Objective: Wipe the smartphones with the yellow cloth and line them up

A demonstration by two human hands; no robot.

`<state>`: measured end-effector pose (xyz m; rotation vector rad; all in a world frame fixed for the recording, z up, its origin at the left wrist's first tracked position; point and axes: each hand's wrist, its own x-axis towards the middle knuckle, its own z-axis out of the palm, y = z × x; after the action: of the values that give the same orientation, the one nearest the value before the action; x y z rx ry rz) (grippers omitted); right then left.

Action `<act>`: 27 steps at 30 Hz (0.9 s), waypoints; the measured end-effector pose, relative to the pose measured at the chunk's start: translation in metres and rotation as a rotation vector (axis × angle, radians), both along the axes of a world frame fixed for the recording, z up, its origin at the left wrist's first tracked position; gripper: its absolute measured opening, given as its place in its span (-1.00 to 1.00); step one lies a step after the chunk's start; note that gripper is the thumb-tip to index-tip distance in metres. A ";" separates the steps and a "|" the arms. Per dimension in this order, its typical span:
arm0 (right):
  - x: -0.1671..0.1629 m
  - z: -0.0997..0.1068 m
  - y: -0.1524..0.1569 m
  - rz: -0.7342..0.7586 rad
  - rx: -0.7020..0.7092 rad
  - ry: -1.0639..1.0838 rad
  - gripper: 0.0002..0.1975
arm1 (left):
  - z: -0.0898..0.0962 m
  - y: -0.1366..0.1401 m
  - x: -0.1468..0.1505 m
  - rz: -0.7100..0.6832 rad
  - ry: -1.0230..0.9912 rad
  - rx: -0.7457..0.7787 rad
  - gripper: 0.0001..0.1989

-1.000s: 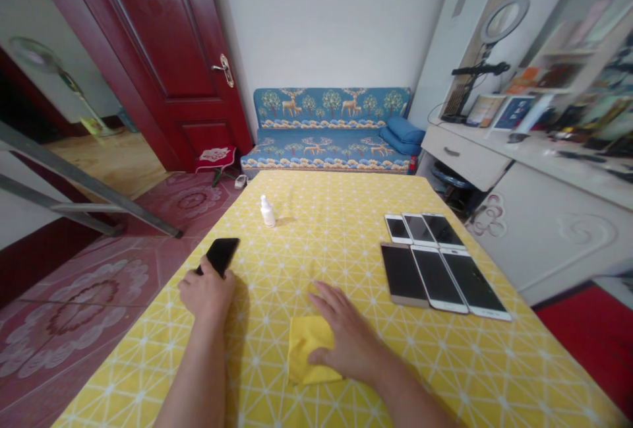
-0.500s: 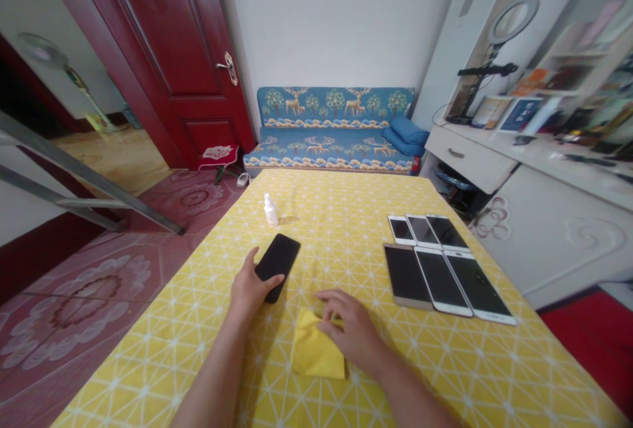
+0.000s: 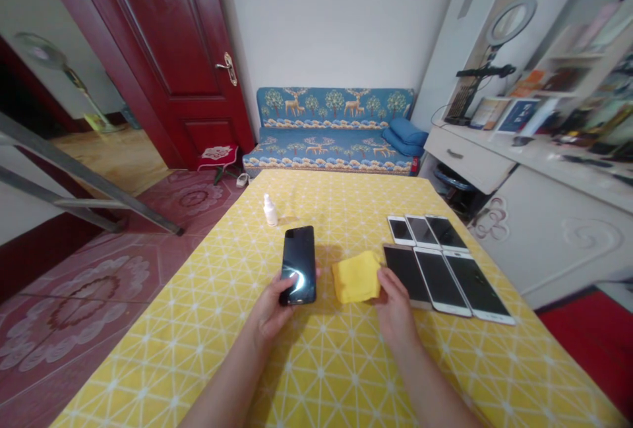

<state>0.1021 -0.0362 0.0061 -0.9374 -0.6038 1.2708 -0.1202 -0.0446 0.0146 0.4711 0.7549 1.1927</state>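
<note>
My left hand [image 3: 277, 303] grips a black smartphone [image 3: 299, 256], its thumb over the lower screen and fingertips showing at the right edge. The phone is held up with its screen toward me, and a bright reflection shows low on the glass. To its right, my right hand [image 3: 394, 299] pinches a folded yellow cloth [image 3: 357, 276] by its right edge. Cloth and phone are apart. Beyond the phone, a small white bottle [image 3: 270, 210] stands upright on the table.
Several smartphones [image 3: 442, 279] lie face up in two rows at the right of the table, close to my right hand. A yellow patterned tablecloth [image 3: 316, 375] covers the table. Behind it is a blue sofa [image 3: 331, 144]; a white cabinet [image 3: 554, 217] stands to the right.
My left hand has lifted the phone off the table and brought it rightward, turned more upright. My right hand has picked up the yellow cloth and moved it up and right.
</note>
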 end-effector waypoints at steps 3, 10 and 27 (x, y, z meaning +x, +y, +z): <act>-0.002 0.001 -0.006 -0.011 0.105 -0.134 -0.79 | 0.001 -0.002 0.015 -0.112 -0.128 0.001 -0.52; -0.036 0.008 -0.034 0.291 0.627 -0.947 -0.87 | -0.001 -0.006 0.030 -0.216 -0.293 -0.149 -0.58; -0.038 -0.013 -0.018 0.305 0.685 -1.431 -0.49 | -0.007 -0.012 0.037 -0.269 -0.305 -0.209 -0.61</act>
<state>0.0642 -0.0539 -0.0072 -1.0608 -2.1838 0.3432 -0.0835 -0.0564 0.0080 0.2022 0.5265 0.8965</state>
